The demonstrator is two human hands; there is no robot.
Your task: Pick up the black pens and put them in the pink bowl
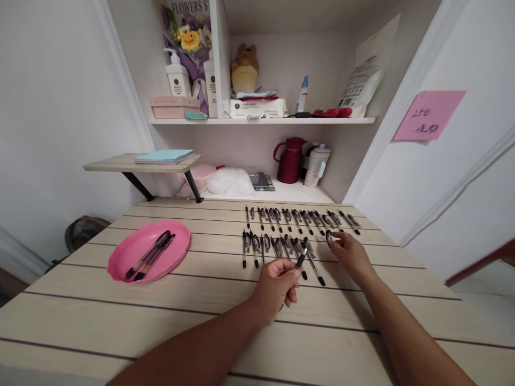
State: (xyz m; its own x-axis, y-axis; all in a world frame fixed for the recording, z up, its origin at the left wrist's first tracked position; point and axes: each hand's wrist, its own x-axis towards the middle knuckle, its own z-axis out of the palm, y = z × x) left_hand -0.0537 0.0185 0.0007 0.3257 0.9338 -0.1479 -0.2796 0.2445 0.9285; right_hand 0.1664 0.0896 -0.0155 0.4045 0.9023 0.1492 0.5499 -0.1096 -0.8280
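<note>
My left hand is closed round an uncapped pen, its bare tip pointing up and away from me. To the right, my right hand pinches a dark pen cap just above the table, apart from the pen. Beyond both hands lie two rows of uncapped black pens, each with a cap beside it: a far row and a nearer row. The nearer row is partly hidden by my left hand. On the left, a pink plate holds a few capped pens.
A small raised shelf with blue paper stands at the table's back left. Behind the table, a cabinet holds a red jug, a light cup and a white plastic bag. A pink note is on the right wall.
</note>
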